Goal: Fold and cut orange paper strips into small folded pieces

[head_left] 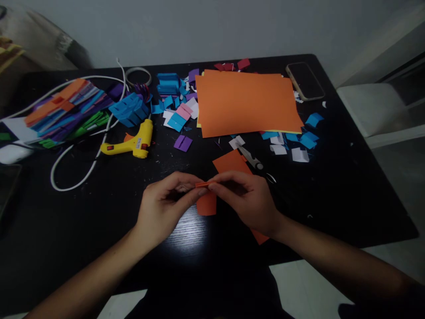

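No readable text, labels, brands or numbers anywhere in this view. Checked the likely spots: yellow glue gun (131, 142) has a small red patch on its body, too small and blurred to tell if it carries print. Phone (304, 80) lies with a dark blank face, nothing legible. Big orange paper sheets (245, 103) are plain, no marks. The folded coloured paper pieces (66, 110) at left and the blue ones (131, 108) show no writing. Scissors (251, 160) show no stamp that can be made out.
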Tool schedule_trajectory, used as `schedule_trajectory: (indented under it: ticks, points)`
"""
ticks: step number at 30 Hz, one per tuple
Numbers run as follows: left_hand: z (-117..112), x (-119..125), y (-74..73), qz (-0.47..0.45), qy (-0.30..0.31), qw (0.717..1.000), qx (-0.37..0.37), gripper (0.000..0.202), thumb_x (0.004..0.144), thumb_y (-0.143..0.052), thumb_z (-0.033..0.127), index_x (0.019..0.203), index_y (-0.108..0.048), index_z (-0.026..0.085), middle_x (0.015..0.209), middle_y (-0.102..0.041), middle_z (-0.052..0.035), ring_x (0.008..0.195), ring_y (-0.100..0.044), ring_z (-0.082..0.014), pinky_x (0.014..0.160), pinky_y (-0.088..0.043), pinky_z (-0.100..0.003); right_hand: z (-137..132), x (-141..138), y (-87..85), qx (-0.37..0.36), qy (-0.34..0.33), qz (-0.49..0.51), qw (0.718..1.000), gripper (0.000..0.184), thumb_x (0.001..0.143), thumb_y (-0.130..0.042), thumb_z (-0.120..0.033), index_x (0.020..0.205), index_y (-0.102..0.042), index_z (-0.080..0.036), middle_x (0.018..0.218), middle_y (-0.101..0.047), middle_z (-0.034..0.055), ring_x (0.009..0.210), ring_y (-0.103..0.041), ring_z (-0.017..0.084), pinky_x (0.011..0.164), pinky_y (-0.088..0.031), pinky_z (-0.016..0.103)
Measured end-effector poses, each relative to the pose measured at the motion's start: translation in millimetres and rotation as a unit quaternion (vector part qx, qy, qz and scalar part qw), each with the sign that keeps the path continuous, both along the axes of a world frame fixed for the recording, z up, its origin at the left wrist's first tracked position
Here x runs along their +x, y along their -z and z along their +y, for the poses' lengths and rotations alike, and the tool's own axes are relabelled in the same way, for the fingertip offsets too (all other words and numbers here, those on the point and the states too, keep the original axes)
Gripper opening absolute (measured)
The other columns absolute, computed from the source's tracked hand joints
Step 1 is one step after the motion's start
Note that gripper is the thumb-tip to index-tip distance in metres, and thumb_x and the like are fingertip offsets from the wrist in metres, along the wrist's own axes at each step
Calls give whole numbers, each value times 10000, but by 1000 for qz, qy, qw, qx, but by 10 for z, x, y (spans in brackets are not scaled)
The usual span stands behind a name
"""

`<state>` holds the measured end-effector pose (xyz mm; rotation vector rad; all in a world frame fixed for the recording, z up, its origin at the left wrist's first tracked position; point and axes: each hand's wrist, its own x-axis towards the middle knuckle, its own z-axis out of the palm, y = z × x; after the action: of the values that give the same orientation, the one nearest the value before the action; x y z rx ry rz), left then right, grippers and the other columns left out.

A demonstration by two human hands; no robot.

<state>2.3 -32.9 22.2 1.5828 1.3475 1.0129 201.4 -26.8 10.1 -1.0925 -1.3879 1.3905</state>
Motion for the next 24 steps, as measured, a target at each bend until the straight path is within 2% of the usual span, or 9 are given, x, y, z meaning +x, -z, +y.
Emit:
schedule_trajectory:
  ticks: [9, 24]
  points:
    - [10, -14, -25, 7, 14, 1000, 0, 54, 920, -754, 221, 955, -795, 225, 845, -804, 9, 704, -722, -121, 648, -573, -212, -12, 5, 8, 41, 9, -43, 998, 78, 933, -777, -266, 1005, -806, -258, 959, -823, -2, 866, -778, 159, 786, -639, 272]
    - [-33, -8, 3, 10, 14, 1000, 8, 42, 947, -728, 238, 947, -768, 223, 857, -792, 17, 711, -705, -111, 654, -550, -210, -24, -13, -6, 22, 7, -32, 999, 75, 927, -779, -277, 995, -806, -259, 956, -821, 6, 872, -778, 171, 781, -648, 284]
